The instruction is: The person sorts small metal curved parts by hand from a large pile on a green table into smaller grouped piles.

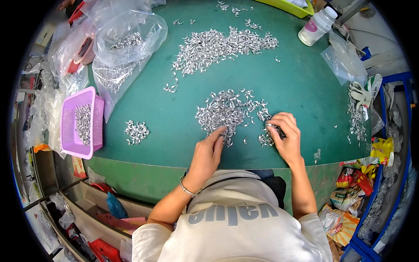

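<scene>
Small curved silvery metal pieces lie in a heap [224,109] at the middle of the green table. My left hand [207,153] reaches into the near edge of this heap, its fingers bent close together; whatever they pinch is too small to make out. To the right, a smaller cluster of the same pieces [264,139] lies partly beneath my right hand [286,133]. The fingers of that hand curl inward, with thumb and forefinger closed on a curved metal piece [269,125]. The palm side of the right hand is hidden.
A larger spread of pieces [209,48] covers the far middle. On the left are a small pile [136,132], a purple basket [98,113] and a clear plastic bag [150,32] holding more pieces. A white bottle [321,24] stands far right; gloves [360,94] lie at the right edge.
</scene>
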A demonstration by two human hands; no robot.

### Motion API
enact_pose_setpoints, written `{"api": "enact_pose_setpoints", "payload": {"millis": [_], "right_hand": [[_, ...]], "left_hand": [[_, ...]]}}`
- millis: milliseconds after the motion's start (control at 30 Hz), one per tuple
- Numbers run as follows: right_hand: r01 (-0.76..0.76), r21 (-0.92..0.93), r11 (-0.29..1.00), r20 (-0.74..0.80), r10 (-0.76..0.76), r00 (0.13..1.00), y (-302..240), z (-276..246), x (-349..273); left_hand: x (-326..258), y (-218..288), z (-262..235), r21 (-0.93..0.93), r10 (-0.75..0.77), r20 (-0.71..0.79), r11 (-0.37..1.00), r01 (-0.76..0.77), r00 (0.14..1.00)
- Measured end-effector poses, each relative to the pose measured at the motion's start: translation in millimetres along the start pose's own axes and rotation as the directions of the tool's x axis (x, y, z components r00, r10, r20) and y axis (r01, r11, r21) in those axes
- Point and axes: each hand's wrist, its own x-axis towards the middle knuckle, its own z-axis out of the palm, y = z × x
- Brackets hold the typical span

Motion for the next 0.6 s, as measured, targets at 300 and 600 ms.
{"api": "enact_pose_setpoints", "payload": {"millis": [300,600], "right_hand": [[-0.316,0.592,0.741,0.012,0.383,0.924,-33.2,6.4,-14.1],[-0.401,0.797,0.452,0.31,0.263,0.914,-56.2,12.7,-25.1]], "left_hand": [[2.7,12.9,-11.0,-0.58,-0.24,0.316,0.717,0.387,0.918],[-2.9,26.5,4.3,-0.733,-0.191,0.459,0.47,0.492,0.867]]}}
